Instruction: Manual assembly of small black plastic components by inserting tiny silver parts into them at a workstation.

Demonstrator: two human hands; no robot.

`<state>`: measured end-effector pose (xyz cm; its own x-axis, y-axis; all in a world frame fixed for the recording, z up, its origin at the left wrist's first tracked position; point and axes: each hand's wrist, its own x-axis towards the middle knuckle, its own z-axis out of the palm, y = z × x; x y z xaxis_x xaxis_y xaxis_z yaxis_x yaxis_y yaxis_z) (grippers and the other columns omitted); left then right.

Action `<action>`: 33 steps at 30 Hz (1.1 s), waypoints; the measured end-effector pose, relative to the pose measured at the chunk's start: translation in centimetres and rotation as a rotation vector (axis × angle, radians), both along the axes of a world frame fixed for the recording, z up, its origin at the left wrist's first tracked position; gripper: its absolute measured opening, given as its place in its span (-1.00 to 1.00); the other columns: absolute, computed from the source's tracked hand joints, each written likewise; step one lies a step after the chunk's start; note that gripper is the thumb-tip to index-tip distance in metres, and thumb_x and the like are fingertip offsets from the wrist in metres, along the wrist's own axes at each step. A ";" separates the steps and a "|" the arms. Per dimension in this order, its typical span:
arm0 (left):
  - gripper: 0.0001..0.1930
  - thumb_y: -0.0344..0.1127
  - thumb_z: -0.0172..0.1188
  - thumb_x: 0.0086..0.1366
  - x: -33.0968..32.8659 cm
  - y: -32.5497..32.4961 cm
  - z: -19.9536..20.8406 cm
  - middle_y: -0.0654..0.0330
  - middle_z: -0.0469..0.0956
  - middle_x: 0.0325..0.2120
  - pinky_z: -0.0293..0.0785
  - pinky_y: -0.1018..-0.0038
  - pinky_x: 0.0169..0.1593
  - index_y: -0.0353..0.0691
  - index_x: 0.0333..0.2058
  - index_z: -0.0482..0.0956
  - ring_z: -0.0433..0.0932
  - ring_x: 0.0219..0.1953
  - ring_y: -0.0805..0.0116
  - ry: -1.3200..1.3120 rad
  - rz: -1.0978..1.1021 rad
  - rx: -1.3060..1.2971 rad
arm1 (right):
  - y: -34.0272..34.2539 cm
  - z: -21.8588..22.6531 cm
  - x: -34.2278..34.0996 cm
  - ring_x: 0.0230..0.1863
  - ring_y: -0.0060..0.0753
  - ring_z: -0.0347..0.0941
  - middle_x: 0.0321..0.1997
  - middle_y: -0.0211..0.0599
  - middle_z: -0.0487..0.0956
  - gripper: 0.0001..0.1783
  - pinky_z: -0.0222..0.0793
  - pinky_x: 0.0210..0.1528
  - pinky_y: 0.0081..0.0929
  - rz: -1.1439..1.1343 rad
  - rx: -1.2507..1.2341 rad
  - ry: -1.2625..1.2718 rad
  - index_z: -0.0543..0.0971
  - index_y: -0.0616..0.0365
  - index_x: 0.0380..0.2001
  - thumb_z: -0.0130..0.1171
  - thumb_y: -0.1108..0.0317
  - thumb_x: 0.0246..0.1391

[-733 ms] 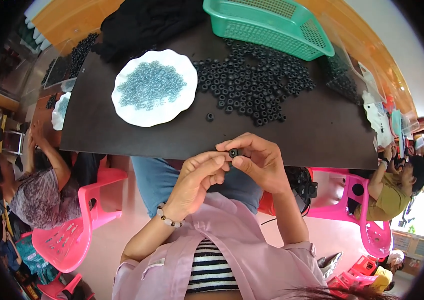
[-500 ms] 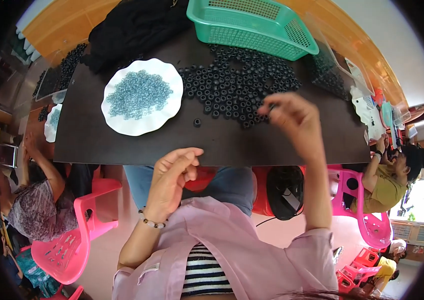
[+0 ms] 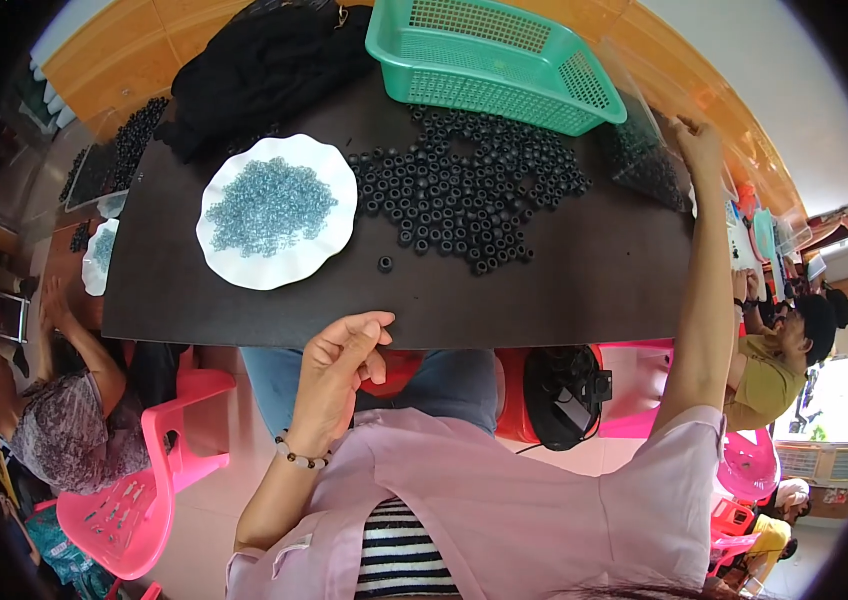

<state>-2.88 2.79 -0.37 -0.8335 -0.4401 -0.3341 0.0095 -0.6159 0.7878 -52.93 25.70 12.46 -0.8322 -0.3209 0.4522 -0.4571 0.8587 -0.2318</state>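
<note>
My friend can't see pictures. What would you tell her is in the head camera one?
A person at a dark table stretches their right hand far out to a clear bag of black parts, while the left hand hangs at the near edge. On the table are a pile of black rings, a white plate of grey-blue beads and a green basket.

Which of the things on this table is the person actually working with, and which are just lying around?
In use:
- black rings
- plate of blue-grey beads
- clear bag of rings, touched by the right hand
- left hand, at the table edge

Lying about:
- green basket
- black cloth
- pink chair
</note>
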 end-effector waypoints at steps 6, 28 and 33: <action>-0.76 -0.27 0.07 0.33 -0.1 0.2 0.1 0.33 0.49 -0.44 0.33 0.67 -0.47 -0.32 -0.18 0.56 0.38 -0.61 0.62 -0.015 0.004 0.007 | -7.3 -2.8 10.2 -0.43 -0.57 0.48 -0.41 -0.26 0.63 -0.74 0.38 -0.30 -0.56 0.397 -0.133 0.131 0.62 0.15 -0.22 0.17 0.25 0.07; -0.76 -0.26 0.08 0.33 0.6 0.1 -0.2 0.32 0.52 -0.44 0.37 0.67 -0.41 -0.29 -0.17 0.56 0.39 -0.57 0.62 0.010 -0.004 0.038 | -14.7 -9.5 14.0 -0.45 -0.35 0.46 -0.42 -0.19 0.56 -0.82 0.36 -0.35 -0.43 0.592 0.177 -0.167 0.60 0.12 -0.27 0.15 0.44 0.01; -0.77 -0.27 0.08 0.32 0.7 0.1 -0.3 0.30 0.52 -0.44 0.37 0.66 -0.42 -0.28 -0.17 0.57 0.40 -0.57 0.61 0.016 -0.014 0.038 | -15.1 -9.7 13.6 -0.48 -0.35 0.47 -0.47 -0.19 0.58 -0.83 0.37 -0.36 -0.42 0.575 0.137 -0.242 0.60 0.15 -0.29 0.14 0.44 0.01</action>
<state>-2.20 2.87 -0.69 -0.8447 -0.4159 -0.3368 0.0131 -0.6452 0.7639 -39.34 10.58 2.74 -0.5833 -0.7883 0.1957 -0.8021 0.5211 -0.2919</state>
